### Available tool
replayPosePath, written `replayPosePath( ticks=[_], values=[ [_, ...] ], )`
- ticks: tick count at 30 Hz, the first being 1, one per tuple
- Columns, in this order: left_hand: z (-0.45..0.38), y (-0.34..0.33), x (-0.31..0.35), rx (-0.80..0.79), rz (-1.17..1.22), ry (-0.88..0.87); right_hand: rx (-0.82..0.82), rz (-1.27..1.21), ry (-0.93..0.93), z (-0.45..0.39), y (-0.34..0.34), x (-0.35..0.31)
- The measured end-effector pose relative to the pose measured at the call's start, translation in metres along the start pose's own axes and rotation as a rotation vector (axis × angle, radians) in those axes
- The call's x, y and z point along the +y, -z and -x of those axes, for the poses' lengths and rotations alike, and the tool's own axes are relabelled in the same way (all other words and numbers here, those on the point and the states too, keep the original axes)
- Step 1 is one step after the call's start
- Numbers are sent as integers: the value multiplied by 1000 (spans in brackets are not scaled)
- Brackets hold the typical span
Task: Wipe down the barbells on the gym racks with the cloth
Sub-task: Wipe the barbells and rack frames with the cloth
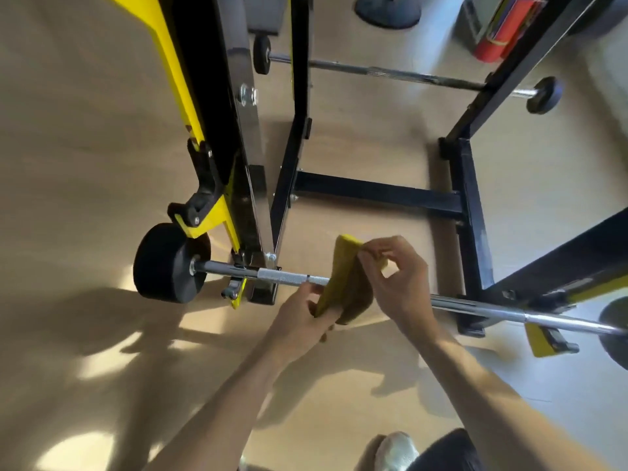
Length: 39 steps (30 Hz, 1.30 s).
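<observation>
You have the yellow cloth (343, 283) draped over the near barbell (475, 305) at lower centre. Your left hand (302, 321) grips its lower fold; your right hand (397, 277) pinches the upper edge, likely to wrap the shaft for wiping.

Head view — steep downward, close over hands, single camera

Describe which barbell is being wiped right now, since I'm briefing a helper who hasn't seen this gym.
Start at the black and yellow rack. Two bars lie across it; take the near barbell, closest to the person, with a fat black weight on its end. Unlike the far barbell, it has a yellow cloth draped over it, held by the left hand and right hand.
</observation>
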<state>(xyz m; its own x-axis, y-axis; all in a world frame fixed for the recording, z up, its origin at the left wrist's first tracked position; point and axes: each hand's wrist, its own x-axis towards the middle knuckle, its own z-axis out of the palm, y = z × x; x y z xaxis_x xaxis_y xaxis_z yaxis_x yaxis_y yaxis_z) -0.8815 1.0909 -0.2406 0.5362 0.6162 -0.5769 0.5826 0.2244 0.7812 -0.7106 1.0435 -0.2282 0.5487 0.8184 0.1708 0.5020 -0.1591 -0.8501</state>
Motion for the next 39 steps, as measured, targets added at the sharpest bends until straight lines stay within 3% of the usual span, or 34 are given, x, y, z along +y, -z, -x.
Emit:
replayPosePath(
  ticks=[2,5,6,9,12,14,20,24,27,31,33,36,39],
  values=[
    [-22,-2,-21,-56,-279,86,-126,131,-1,-6,-29,37],
    [-46,5,-50,-139,-802,225,-685,677,81,-5,-71,104],
    [-54,9,-51,-162,-898,252,-772,843,153,-6,-82,122],
    [-79,25,-46,-61,-901,306,-722,956,227,-21,-106,135],
    [-97,39,-48,322,-897,218,-786,971,179,-37,-139,124],
    [-101,45,-58,429,-896,210,-821,932,203,-40,-173,107],
    [-118,50,-91,380,-961,291,-706,790,418,-29,-245,71],
    [-115,53,-98,281,-1032,176,-729,842,425,-30,-203,97],
    [-116,57,-93,160,-998,136,-635,995,598,-29,-152,132],
    [-116,76,-96,336,-830,96,-720,1094,462,-31,-107,145],
    [-115,89,-101,407,-781,83,-790,1103,433,-37,-117,132],
    [-120,83,-96,345,-900,180,-909,1035,384,-42,-174,101],
    [-128,70,-90,336,-972,276,-861,924,450,-39,-229,78]
  ],
)
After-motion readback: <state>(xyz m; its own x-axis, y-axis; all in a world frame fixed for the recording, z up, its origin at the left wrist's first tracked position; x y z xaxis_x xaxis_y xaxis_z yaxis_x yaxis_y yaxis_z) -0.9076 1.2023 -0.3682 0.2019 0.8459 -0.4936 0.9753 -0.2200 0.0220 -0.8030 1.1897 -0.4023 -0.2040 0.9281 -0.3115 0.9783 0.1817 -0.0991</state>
